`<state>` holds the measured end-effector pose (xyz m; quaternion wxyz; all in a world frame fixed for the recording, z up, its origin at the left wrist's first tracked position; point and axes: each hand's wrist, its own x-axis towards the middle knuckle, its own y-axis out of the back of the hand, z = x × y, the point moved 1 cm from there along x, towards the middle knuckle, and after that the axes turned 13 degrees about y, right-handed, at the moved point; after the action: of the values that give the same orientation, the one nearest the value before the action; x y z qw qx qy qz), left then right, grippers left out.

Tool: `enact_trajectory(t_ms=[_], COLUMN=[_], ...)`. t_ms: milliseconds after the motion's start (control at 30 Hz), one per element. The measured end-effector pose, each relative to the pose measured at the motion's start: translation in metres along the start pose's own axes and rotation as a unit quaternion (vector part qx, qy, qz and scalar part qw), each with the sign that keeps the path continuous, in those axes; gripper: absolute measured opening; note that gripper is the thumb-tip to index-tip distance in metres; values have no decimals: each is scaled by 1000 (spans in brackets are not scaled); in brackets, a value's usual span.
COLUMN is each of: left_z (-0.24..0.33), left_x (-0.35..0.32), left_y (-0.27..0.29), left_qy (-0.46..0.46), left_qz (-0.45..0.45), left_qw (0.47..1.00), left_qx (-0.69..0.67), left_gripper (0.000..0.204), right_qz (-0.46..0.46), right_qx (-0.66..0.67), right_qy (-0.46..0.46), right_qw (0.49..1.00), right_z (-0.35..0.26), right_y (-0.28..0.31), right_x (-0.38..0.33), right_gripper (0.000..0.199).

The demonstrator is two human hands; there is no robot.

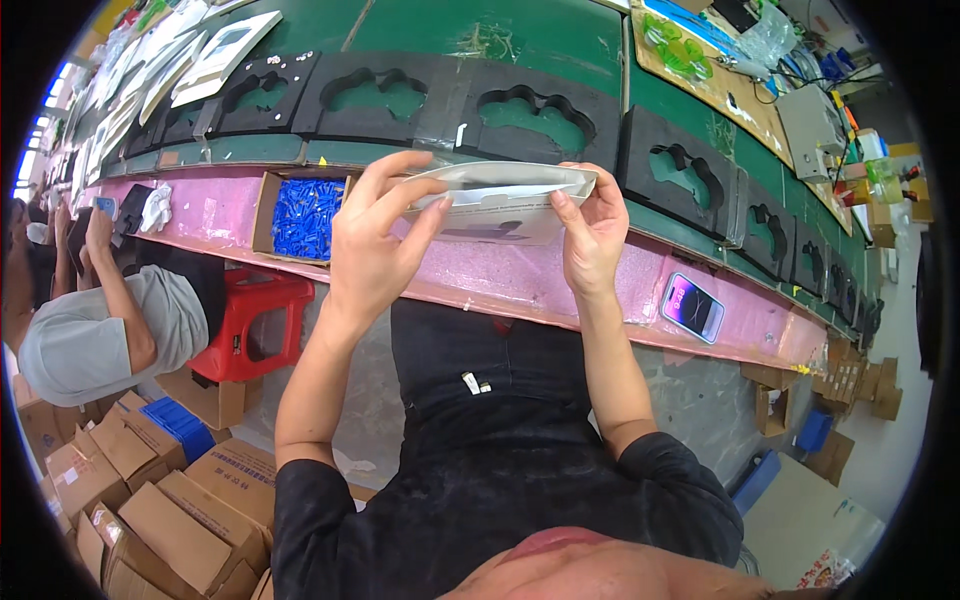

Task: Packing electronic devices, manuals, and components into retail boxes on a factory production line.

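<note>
A flat white paper box [500, 232] with a dark printed picture is held up before me, its long top side gaping. Something white shows inside the opening. My left hand [385, 225] grips the box's left end, thumb in front and fingers bent over the top edge. My right hand [597, 230] pinches the right end, with its thumb on the near face and the fingers behind. Beyond the box, black foam blocks [540, 118] with curved cut-outs stand in a row along the green bench.
A cardboard tray of small blue parts [303, 220] sits left on the pink ledge [470, 275]. A phone [692, 308] lies right. Flat white boxes [225, 55] stack far left. Another person [110, 325] sits left by a red stool [255, 320]. Cartons [190, 530] crowd the lower left.
</note>
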<state>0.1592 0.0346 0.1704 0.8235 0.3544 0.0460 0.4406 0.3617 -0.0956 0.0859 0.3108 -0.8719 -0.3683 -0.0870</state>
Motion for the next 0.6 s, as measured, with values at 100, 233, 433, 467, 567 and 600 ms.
enact_trajectory(t_ms=[100, 233, 433, 467, 567, 600], left_z=[5, 6, 6, 5, 3, 4], left_x=[0, 2, -3, -2, -1, -1], left_y=[-3, -4, -1, 0, 5, 7], left_qy=[-65, -121, -64, -65, -113, -104], left_qz=[65, 76, 9, 9, -9, -23], left_qw=[996, 990, 991, 991, 982, 982], left_qx=[-5, 24, 114, 114, 148, 154], left_gripper=[24, 25, 25, 25, 22, 21], right_qz=[0, 1, 13, 13, -14, -6], right_qx=[-3, 3, -6, -6, -34, -58], right_qy=[1, 5, 2, 4, 15, 45], right_qw=[1000, 1000, 1000, 1000, 999, 997], right_z=[0, 0, -4, -4, -6, -9], right_y=[-1, -1, -2, -1, -2, -8], right_x=[1, 0, 0, -1, -1, -1], right_gripper=[36, 36, 35, 35, 45, 51])
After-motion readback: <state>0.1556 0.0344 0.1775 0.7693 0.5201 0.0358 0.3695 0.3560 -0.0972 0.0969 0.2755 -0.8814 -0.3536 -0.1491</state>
